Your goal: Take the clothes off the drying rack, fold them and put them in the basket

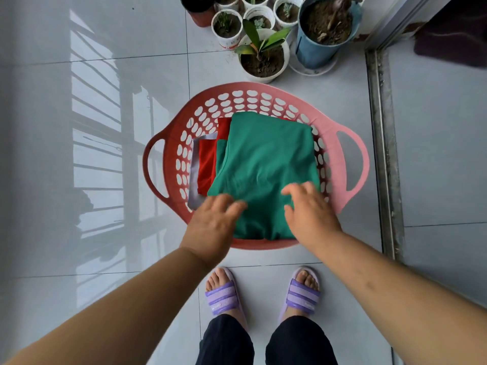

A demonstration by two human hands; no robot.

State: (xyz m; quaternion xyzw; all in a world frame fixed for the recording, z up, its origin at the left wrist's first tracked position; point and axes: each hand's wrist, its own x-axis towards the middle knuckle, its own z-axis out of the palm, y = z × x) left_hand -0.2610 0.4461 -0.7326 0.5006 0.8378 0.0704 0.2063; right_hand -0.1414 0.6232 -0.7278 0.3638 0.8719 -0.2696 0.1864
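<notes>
**Folded green garment on top of the basket pile, both hands spread over its near edge**

A folded green garment [263, 159] lies uppermost in the pink basket [364, 167], in the centre of the frame. It covers most of the pile, and its lower edge reaches the basket's near rim. A red garment [205, 164] shows from under it on the left and at the top, and a strip of pale grey cloth [194, 167] lies outermost on the left against the perforated wall.

The left hand [213, 225] is at the garment's lower left corner with its fingers [238, 206] straight and spread, gripping nothing. The right hand [311, 214] is over the lower right part, its fingers [292, 189] also splayed and holding nothing. Both hands are blurred, so it cannot be told whether they touch the cloth.

The basket stands on a glossy grey tiled floor [79, 259]. Just above it, at the top of the frame, are white plant pots [263, 61] and a blue pot [316, 48]. A metal door track [382, 154] runs down the right side. Below centre are the person's feet in purple slippers [222, 299].
</notes>
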